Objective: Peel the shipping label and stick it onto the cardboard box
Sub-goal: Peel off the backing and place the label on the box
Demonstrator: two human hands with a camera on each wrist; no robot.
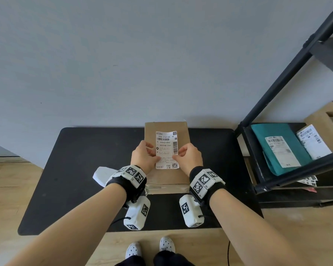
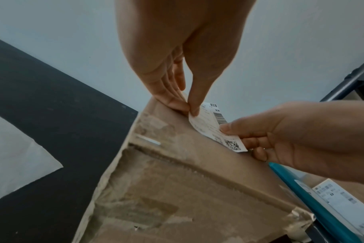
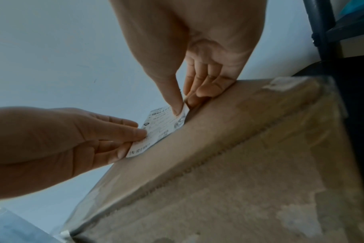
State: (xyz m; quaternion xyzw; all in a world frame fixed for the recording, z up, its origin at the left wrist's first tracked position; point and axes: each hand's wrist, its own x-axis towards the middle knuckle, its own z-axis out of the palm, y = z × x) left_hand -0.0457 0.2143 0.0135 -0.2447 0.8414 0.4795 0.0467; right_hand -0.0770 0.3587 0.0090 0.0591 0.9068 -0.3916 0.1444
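A brown cardboard box (image 1: pixel 166 129) lies flat at the back middle of the black table (image 1: pixel 75 169). Over its top face both hands hold a white printed shipping label (image 1: pixel 166 148). My left hand (image 1: pixel 152 153) pinches the label's left edge between thumb and fingers. My right hand (image 1: pixel 178 153) pinches the right edge. The left wrist view shows the label (image 2: pixel 210 125) curved close over the box (image 2: pixel 177 180), thumb on top. From the right wrist, the label (image 3: pixel 162 126) lies low over the box (image 3: pixel 239 156); whether it touches is unclear.
A white backing sheet (image 1: pixel 101 175) lies on the table left of the box. A black metal shelf rack (image 1: pixel 277 104) stands at the right, holding a teal mailer (image 1: pixel 277 135), a white labelled parcel (image 1: pixel 313 143) and a cardboard box (image 1: pixel 323 120). A grey wall is right behind the table.
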